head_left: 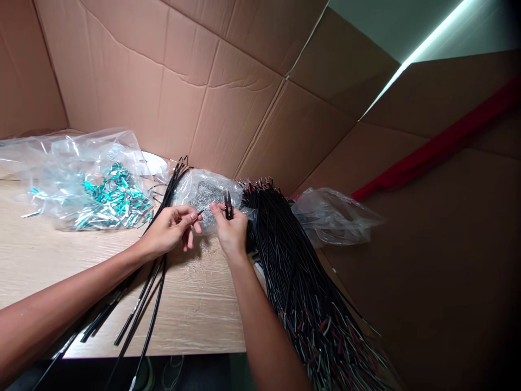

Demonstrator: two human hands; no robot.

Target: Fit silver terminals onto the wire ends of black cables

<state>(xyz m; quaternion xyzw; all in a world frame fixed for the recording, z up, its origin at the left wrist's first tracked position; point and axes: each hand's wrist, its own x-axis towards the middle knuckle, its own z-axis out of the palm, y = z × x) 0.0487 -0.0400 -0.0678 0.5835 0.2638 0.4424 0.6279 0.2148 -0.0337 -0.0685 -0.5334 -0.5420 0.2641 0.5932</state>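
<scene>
My left hand (175, 225) pinches a thin black cable (199, 213) near its end, thumb against forefinger, the other fingers loosely curled. Close beside it, my right hand (232, 231) is closed around small dark snips (228, 205), whose blades point up and away. The right thumb and forefinger also meet at the thin wire tip coming from the cable; its exact end is too small to make out. Several loose black cables (152, 293) run beneath my left wrist and over the table's front edge. A clear bag of small silvery metal pieces (203, 184) lies just behind both hands.
A large bundle of black cables (285, 244) with bared coloured ends lies to the right. On the left is a clear bag (73, 157) with teal and silver scraps (118, 193). Another clear plastic bag (329, 217) sits at right. Cardboard walls (183, 98) enclose the wooden table (203, 326).
</scene>
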